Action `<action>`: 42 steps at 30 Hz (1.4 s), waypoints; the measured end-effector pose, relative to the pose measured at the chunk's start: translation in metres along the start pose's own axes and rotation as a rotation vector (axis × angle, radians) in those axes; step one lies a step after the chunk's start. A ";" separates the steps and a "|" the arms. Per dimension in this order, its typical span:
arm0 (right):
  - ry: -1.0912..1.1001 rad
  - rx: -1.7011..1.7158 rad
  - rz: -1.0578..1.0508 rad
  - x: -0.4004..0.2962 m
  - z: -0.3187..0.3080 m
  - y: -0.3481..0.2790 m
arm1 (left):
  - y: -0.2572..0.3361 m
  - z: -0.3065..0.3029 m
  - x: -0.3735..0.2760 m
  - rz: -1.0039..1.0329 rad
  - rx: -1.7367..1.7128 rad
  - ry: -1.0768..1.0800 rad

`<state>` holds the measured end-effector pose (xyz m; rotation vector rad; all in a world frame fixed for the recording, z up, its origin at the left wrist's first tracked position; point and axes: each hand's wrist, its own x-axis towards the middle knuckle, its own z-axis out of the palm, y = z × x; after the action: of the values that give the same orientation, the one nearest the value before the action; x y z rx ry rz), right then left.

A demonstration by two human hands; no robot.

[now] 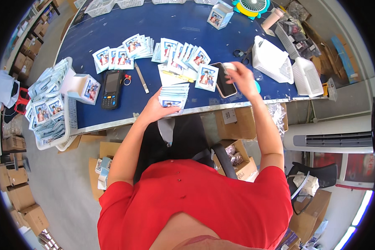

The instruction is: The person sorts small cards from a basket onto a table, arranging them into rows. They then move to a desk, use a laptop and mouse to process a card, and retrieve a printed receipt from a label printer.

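Note:
My left hand (157, 107) grips a fanned stack of flat printed packets (174, 95) at the table's front edge, thumb on top. My right hand (244, 78) is over the right side of a smartphone (224, 82). Its fingers are at a small white round object (229, 67), partly hidden; whether they grip it is not clear. Between the hands, a single packet (207, 77) lies against the phone. Behind the left hand, a yellow pen (178, 76) rests on a white sheet (166, 80). Fanned packets (175, 54) spread beyond it, with another group (125, 51) farther left.
At left stand a handheld scanner (112, 89), an open printed box (84, 88) and a white basket (69, 122) heaped with packets. A flat metal strip (141, 78) lies nearby. Scissors (243, 54) and white baskets (273, 70) are at right; a closed box (220, 15) stands farther back.

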<state>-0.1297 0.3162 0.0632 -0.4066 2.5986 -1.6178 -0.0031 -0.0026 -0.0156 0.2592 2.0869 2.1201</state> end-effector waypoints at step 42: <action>-0.534 -0.814 -0.936 -0.006 0.033 -0.078 | 0.001 -0.006 -0.002 0.049 0.031 0.006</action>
<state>-0.1026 0.2568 0.1167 -1.9664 2.5610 -0.2297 -0.0028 -0.0089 -0.0144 0.3120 2.1402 2.1191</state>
